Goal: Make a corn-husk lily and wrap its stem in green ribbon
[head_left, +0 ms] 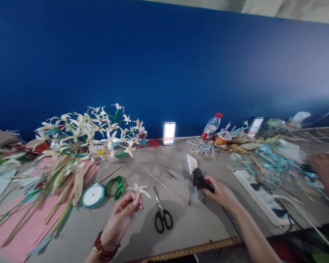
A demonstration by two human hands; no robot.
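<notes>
Stemmed flowers (112, 138) are assembled at nine o'clock; a single flower (137, 189), apparently unmounted, is pinched by the left hand (123, 210) at seven, a glue gun (199, 179) grasped by the right hand (220, 191) at four.

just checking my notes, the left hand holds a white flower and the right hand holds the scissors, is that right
Not quite: the right hand holds a black tool, while the scissors lie on the table, as the head view shows. The left hand does hold a white flower.

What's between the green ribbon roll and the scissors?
In the head view, your left hand, holding a white flower, is between the green ribbon roll and the scissors.
</notes>
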